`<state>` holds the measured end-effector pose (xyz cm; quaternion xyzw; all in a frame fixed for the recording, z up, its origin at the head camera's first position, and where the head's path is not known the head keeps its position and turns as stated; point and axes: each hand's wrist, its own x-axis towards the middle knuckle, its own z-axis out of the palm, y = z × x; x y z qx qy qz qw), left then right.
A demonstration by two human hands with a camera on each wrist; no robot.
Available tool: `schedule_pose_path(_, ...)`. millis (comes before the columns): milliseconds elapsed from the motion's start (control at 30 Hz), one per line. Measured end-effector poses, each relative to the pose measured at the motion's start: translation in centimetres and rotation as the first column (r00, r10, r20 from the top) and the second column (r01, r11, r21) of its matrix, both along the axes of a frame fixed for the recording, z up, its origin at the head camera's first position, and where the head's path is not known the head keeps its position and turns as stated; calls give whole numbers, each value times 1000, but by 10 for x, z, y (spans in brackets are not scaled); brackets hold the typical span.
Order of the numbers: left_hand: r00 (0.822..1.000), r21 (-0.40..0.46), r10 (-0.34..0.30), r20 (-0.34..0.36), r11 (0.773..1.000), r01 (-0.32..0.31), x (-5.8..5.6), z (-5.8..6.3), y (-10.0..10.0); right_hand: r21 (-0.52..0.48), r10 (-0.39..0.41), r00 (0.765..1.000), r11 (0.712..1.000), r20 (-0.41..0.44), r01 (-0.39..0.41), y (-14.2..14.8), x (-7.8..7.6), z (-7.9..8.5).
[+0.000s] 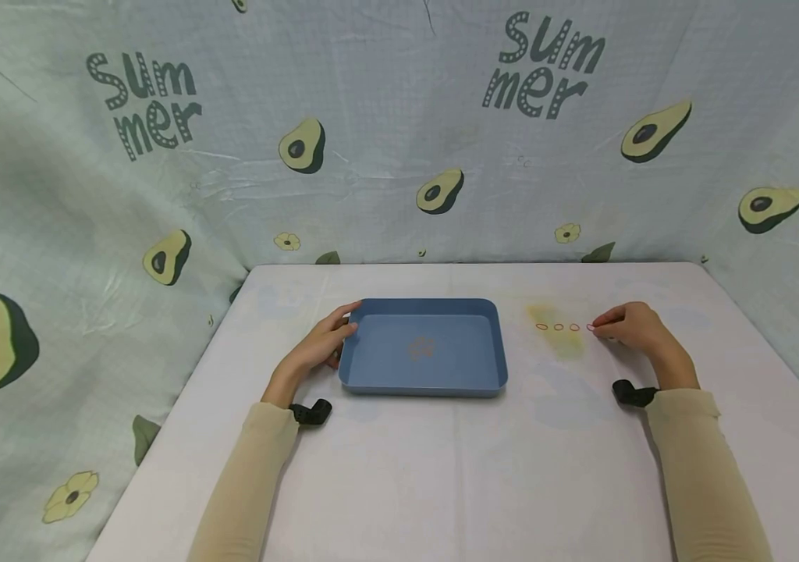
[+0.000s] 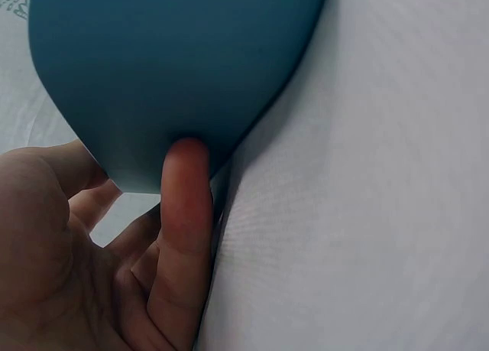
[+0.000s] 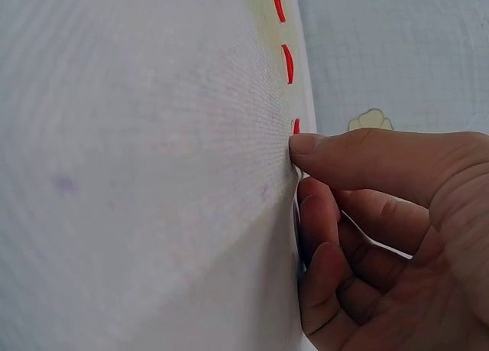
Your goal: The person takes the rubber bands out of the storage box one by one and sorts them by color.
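A blue rectangular tray (image 1: 422,381) lies on the table, and my left hand (image 1: 321,342) grips its left edge near the far corner. The left wrist view shows one finger (image 2: 187,206) pressing against the tray's outer wall (image 2: 176,68), with the thumb up at the rim. At the right, my right hand (image 1: 634,328) has its thumb and fingertips together on the end one of a row of small thin red rings (image 1: 574,328). Seen from the right wrist, the thumb (image 3: 359,156) partly covers that ring (image 3: 296,125). Two more red rings (image 3: 287,64) show beyond it.
The rings lie in a line between the tray and my right hand, over a yellowish patch (image 1: 561,347) of the white tablecloth (image 1: 463,468). A hanging cloth with avocado prints (image 1: 440,191) closes off the back and sides.
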<state>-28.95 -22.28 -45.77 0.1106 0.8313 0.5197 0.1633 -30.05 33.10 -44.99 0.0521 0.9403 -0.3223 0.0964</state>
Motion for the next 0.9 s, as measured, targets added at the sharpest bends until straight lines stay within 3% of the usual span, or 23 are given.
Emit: schedule_pose_path(900, 1000, -1, -10, 11, 1000, 10, -2, -2, 0, -34, 39, 999, 999, -5, -39, 3, 6, 9)
